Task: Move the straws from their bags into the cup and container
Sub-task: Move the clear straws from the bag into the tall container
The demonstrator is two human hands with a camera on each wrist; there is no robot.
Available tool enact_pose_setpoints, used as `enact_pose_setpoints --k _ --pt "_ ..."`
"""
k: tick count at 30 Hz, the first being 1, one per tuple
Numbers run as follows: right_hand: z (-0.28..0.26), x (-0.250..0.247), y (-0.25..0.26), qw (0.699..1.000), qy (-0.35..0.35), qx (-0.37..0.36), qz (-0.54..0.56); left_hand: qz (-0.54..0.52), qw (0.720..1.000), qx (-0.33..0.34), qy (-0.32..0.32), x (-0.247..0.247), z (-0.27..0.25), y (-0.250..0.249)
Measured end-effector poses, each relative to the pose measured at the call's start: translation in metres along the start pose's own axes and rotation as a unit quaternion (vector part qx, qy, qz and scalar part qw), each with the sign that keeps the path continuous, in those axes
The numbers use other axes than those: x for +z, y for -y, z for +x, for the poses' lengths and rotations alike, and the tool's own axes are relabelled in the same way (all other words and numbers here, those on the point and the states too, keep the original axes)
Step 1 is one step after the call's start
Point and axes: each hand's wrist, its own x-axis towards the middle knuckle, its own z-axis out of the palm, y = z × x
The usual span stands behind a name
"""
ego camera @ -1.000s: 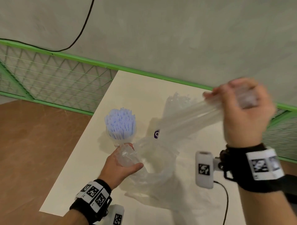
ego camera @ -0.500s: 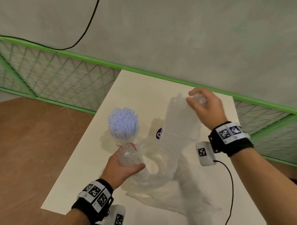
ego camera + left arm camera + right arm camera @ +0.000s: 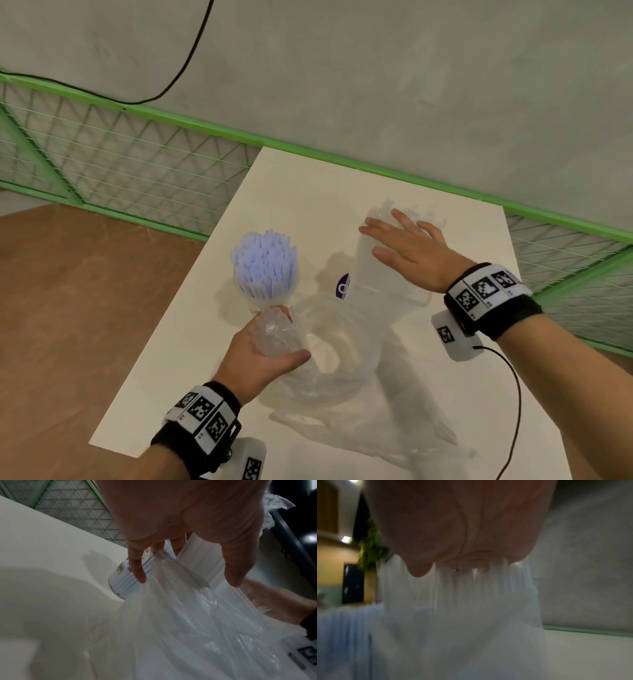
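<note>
2 hands work over the white tabletop (image 3: 191, 373). The left hand (image 3: 260, 356) is near the left edge, and its grip is curled tight on the bunched end of a clear bag (image 3: 346, 370) that sags across the middle of the tabletop. The cup (image 3: 265, 294) stands just past that hand, near the left edge, packed with upright blue straws (image 3: 263, 260). The right hand (image 3: 407, 253) is near the far edge. Its fingers are straight and spread, with the grip apart, and it lies flat on top of clear straws (image 3: 383, 274) standing in the clear container (image 3: 387, 291). A purple sticker (image 3: 342, 286) shows beside the container. Behind the tabletop runs a green fence (image 3: 120, 161).
</note>
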Motion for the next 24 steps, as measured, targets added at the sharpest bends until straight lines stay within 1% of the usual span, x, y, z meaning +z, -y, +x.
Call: enact_pose_setpoints --k 2,5,7,11,12,13,14,17,20,22,24 --pt "-0.005 -0.006 0.005 1.000 -0.003 -0.022 0.009 0.002 1.000 -0.001 0.003 0.000 0.000 -0.001" --pt "-0.016 0.003 0.010 0.996 -0.015 -0.061 -0.061 0.003 1.000 -0.002 0.004 0.001 0.000 -0.003" --pt "-0.018 0.015 0.004 0.992 -0.055 -0.070 -0.093 0.003 1.000 0.000 0.005 0.001 0.000 -0.004" --pt "-0.013 0.017 -0.010 0.979 -0.173 -0.034 -0.101 0.004 1.000 -0.002 0.007 0.001 0.001 -0.003" --pt "-0.011 0.018 -0.012 0.974 -0.192 -0.024 -0.114 0.002 1.000 -0.004 0.007 0.001 0.001 -0.003" --pt "-0.009 0.019 -0.012 0.972 -0.197 -0.018 -0.128 0.002 1.000 -0.004 0.006 0.001 0.001 -0.004" --pt "-0.006 0.020 -0.012 0.973 -0.188 -0.012 -0.137 0.003 1.000 -0.004 0.008 0.001 0.001 -0.004" --pt "0.002 0.025 -0.011 0.981 -0.134 0.013 -0.138 0.005 1.000 -0.002 0.007 0.002 0.001 -0.004" --pt "0.006 0.024 -0.010 0.984 -0.111 0.033 -0.137 0.007 1.000 0.002 0.013 0.002 0.000 -0.005" --pt "0.002 0.019 -0.004 0.983 -0.123 0.031 -0.134 0.006 1.000 0.000 0.012 0.001 -0.001 -0.004" --pt "-0.008 0.012 0.011 0.979 -0.182 -0.007 -0.095 0.001 1.000 -0.002 0.011 0.002 -0.002 -0.005"
